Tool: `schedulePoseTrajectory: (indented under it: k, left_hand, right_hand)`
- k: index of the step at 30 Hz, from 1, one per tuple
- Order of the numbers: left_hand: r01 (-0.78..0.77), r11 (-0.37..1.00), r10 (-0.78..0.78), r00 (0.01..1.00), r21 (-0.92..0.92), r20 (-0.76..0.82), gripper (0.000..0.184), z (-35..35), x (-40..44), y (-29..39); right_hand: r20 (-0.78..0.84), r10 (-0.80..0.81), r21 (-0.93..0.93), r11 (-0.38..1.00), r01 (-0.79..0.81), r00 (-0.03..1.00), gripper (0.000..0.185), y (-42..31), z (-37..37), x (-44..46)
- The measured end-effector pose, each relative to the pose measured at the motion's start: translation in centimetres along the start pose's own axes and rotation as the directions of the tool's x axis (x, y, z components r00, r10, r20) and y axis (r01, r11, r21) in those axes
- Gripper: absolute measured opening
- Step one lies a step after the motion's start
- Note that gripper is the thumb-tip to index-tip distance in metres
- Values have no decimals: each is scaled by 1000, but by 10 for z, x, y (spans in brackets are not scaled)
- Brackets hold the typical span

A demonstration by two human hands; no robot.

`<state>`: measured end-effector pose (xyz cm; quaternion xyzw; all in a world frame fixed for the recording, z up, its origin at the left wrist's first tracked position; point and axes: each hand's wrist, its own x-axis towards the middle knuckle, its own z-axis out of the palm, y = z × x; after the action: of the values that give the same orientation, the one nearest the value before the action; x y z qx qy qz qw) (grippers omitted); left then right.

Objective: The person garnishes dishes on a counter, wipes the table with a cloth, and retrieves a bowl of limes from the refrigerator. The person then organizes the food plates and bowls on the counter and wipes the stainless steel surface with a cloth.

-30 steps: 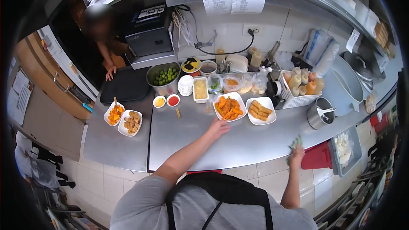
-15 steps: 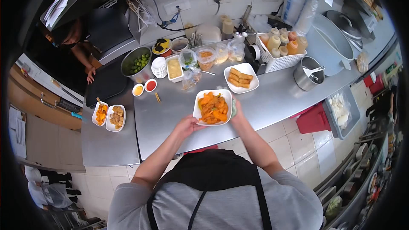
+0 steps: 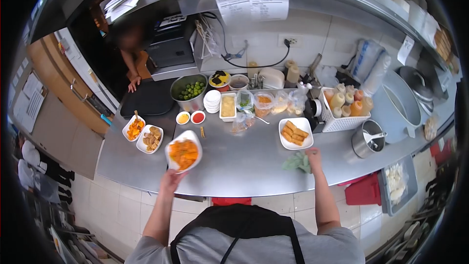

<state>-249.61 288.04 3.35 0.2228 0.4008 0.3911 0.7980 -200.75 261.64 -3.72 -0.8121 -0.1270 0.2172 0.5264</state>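
Note:
My left hand (image 3: pixel 172 180) grips the near edge of a white square bowl (image 3: pixel 169 159) of orange, saucy food (image 3: pixel 184 153), held tilted above the left part of the steel counter. Over on the right, my right hand (image 3: pixel 314 159) is closed on a green cloth (image 3: pixel 297 162), which hangs loosely to the left of the fingers. Just beyond the cloth is a white square plate (image 3: pixel 283 142) with several fried rolls (image 3: pixel 294 132). Two white bowls of food, one orange (image 3: pixel 135 129) and one golden brown (image 3: pixel 152 139), stand left of the bowl I hold.
Small dishes of yellow sauce (image 3: pixel 183 118) and red sauce (image 3: pixel 198 117) sit mid-counter. Behind them are a pot of green limes (image 3: pixel 188 91) and bagged ingredients. A basket of squeeze bottles (image 3: pixel 346 123) and a metal pot (image 3: pixel 367 139) stand right. Another person's hand (image 3: pixel 134 83) rests by a black tray (image 3: pixel 146 99).
The bowl of orange food has moved left in my left hand; my right hand has let go of it and moved right with the cloth. The camera view has shifted.

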Motion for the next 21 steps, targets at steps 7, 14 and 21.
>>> schedulePoseTrajectory:
  k: [7, 14, 21]
  left_hand:
    - [-379, 910, 282, 863, -169, -419, 51, -119, 5, 97]
    - [-457, 877, 258, 709, -149, -657, 59, -231, 47, 140]
    - [-389, 911, 286, 832, -134, -476, 37, -306, 104, 197]
  right_hand:
    - [23, 117, 222, 968, -119, 993, 43, 9, 22, 43]
    - [40, 77, 173, 981, -83, 996, 38, -60, 43, -47]
    - [519, -62, 191, 981, -45, 852, 36, -117, 191, -165]
